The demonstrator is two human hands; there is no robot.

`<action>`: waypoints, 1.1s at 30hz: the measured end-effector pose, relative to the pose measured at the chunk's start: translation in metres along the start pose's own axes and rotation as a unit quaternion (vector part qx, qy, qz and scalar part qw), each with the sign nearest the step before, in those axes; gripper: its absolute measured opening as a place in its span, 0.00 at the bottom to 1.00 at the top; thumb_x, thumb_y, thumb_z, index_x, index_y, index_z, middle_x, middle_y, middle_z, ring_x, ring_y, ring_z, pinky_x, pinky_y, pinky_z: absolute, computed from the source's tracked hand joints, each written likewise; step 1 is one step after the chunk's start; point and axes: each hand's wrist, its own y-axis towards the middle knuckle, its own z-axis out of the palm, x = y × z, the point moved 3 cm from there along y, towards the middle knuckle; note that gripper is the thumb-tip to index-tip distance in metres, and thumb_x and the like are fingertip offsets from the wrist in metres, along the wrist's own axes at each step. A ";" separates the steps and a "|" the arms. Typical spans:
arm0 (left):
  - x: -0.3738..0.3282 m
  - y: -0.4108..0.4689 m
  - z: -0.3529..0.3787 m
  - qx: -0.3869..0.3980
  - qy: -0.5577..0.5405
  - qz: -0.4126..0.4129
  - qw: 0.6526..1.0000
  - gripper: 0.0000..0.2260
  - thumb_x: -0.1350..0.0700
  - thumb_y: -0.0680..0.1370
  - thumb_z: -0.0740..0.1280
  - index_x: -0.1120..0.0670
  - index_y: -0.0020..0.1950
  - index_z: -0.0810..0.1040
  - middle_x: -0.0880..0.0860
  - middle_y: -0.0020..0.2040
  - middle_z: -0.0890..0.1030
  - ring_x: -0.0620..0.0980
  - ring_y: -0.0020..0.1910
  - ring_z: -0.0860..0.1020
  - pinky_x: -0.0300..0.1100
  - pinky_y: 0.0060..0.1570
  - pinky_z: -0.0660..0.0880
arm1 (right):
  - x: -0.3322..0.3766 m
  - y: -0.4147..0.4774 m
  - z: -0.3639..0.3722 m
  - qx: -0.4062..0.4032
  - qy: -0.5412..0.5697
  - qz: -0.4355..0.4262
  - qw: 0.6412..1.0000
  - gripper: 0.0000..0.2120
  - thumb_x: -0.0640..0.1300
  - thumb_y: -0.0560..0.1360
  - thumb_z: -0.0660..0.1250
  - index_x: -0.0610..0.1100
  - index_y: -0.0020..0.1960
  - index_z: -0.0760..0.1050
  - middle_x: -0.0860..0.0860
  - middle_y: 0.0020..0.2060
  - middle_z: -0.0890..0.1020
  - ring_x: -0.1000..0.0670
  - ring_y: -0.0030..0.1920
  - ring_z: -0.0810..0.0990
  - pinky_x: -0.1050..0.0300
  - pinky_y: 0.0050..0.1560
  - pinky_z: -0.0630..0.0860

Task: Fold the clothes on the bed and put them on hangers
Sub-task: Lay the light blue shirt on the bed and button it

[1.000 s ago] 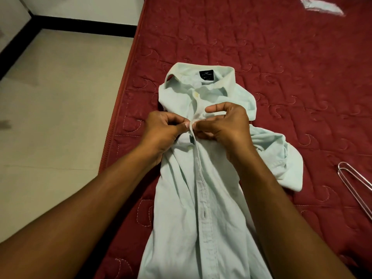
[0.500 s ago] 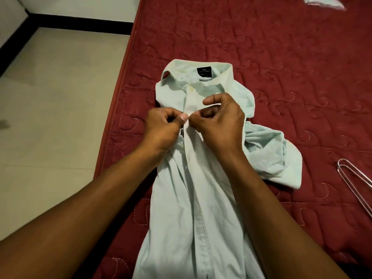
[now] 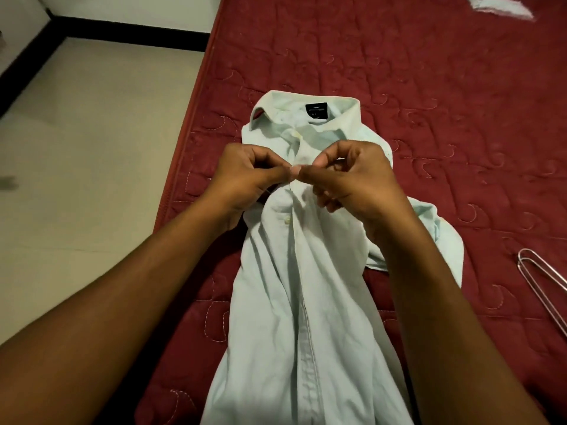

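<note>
A pale mint button-up shirt (image 3: 306, 302) lies front-up on the red quilted bed (image 3: 399, 72), collar far from me, with a black label inside the collar. My left hand (image 3: 245, 179) and my right hand (image 3: 352, 179) meet at the placket just below the collar, each pinching the shirt's front edge between thumb and fingers. One white button shows just below my hands. The shirt's right sleeve lies bunched behind my right forearm. A metal wire hanger (image 3: 543, 280) rests on the bed at the right edge.
The bed's left edge runs diagonally beside a beige tiled floor (image 3: 92, 179) with a black skirting along the wall. A second pale garment (image 3: 500, 9) lies at the bed's far right corner.
Both hands have moved up the placket toward the collar, still pinching the shirt front. A button that they covered before now shows below them.
</note>
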 end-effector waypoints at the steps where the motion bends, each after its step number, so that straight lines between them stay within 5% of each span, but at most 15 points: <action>1: -0.001 0.001 0.000 -0.003 0.005 0.001 1.000 0.05 0.64 0.72 0.77 0.65 0.45 0.84 0.59 0.41 0.86 0.49 0.37 0.83 0.39 0.37 0.79 | 0.002 -0.004 0.003 0.031 -0.063 0.004 0.998 0.18 0.50 0.67 0.84 0.42 0.42 0.78 0.47 0.29 0.84 0.50 0.28 0.82 0.58 0.30 0.78; 4: -0.002 -0.001 0.000 0.000 0.018 -0.004 1.000 0.07 0.64 0.72 0.78 0.67 0.46 0.84 0.61 0.42 0.85 0.47 0.35 0.81 0.35 0.34 0.76 | -0.004 -0.012 0.012 0.103 -0.196 0.060 0.973 0.19 0.47 0.64 0.86 0.41 0.44 0.80 0.46 0.32 0.85 0.48 0.32 0.86 0.54 0.35 0.84; 7: -0.002 -0.005 0.000 -0.007 0.041 -0.009 0.999 0.07 0.62 0.73 0.77 0.65 0.47 0.85 0.58 0.40 0.86 0.45 0.34 0.82 0.35 0.34 0.76 | -0.014 -0.009 0.012 0.137 -0.173 0.085 0.972 0.09 0.33 0.68 0.81 0.37 0.44 0.82 0.42 0.35 0.86 0.45 0.35 0.87 0.51 0.39 0.85; 11: -0.011 -0.015 -0.013 -0.137 0.074 0.036 0.987 0.09 0.54 0.77 0.74 0.58 0.41 0.83 0.54 0.35 0.84 0.45 0.29 0.78 0.40 0.33 0.76 | -0.020 -0.010 0.005 0.147 -0.105 0.095 0.979 0.06 0.30 0.69 0.79 0.33 0.44 0.84 0.39 0.35 0.86 0.46 0.33 0.86 0.56 0.36 0.83; 14: -0.021 -0.033 -0.006 -0.044 0.087 -0.023 0.995 0.12 0.59 0.79 0.68 0.61 0.36 0.83 0.58 0.32 0.82 0.50 0.26 0.74 0.38 0.26 0.67 | -0.026 -0.016 0.002 0.127 -0.105 0.080 0.983 0.05 0.31 0.70 0.78 0.32 0.43 0.84 0.38 0.34 0.85 0.47 0.30 0.83 0.57 0.35 0.80; 16: -0.015 -0.048 0.003 0.035 0.146 -0.065 0.987 0.10 0.62 0.76 0.67 0.62 0.37 0.84 0.59 0.33 0.84 0.55 0.27 0.78 0.40 0.26 0.71 | -0.031 -0.016 0.002 0.112 -0.117 0.073 0.984 0.04 0.32 0.71 0.78 0.33 0.42 0.83 0.39 0.32 0.84 0.46 0.31 0.82 0.54 0.36 0.81; 19: 0.002 -0.060 0.008 0.015 0.297 0.001 0.955 0.08 0.58 0.76 0.72 0.58 0.38 0.85 0.53 0.31 0.84 0.50 0.27 0.82 0.46 0.30 0.81 | -0.035 -0.017 0.002 0.091 -0.131 0.081 0.984 0.04 0.33 0.73 0.76 0.33 0.43 0.82 0.42 0.30 0.81 0.46 0.31 0.80 0.49 0.39 0.83; 21: 0.011 -0.061 0.009 -0.027 0.342 0.048 0.938 0.09 0.53 0.75 0.76 0.57 0.37 0.84 0.50 0.30 0.82 0.46 0.26 0.80 0.47 0.32 0.81 | -0.036 -0.020 0.001 0.066 -0.111 0.089 0.988 0.04 0.34 0.74 0.75 0.34 0.44 0.82 0.45 0.27 0.80 0.49 0.29 0.79 0.54 0.34 0.81; 24: 0.026 -0.057 0.014 -0.072 0.377 0.056 0.922 0.12 0.50 0.72 0.79 0.56 0.36 0.82 0.52 0.32 0.81 0.50 0.32 0.80 0.48 0.36 0.79 | -0.039 -0.031 0.001 0.062 -0.054 0.108 0.991 0.03 0.36 0.74 0.76 0.37 0.44 0.83 0.46 0.28 0.82 0.50 0.29 0.79 0.55 0.35 0.82; 30: 0.044 -0.057 0.030 -0.106 0.504 0.063 0.855 0.04 0.57 0.77 0.72 0.57 0.49 0.82 0.57 0.48 0.83 0.59 0.46 0.81 0.46 0.41 0.74 | -0.044 -0.044 -0.002 0.068 -0.013 0.126 0.990 0.06 0.33 0.69 0.80 0.35 0.43 0.83 0.44 0.31 0.82 0.49 0.30 0.79 0.53 0.40 0.83; 33: 0.035 -0.057 0.025 -0.071 0.469 0.045 0.879 0.04 0.61 0.78 0.68 0.59 0.48 0.82 0.58 0.49 0.83 0.59 0.47 0.81 0.45 0.41 0.73 | -0.032 -0.047 -0.002 0.047 0.083 0.130 0.987 0.07 0.32 0.71 0.78 0.39 0.45 0.82 0.41 0.36 0.80 0.49 0.32 0.78 0.56 0.37 0.82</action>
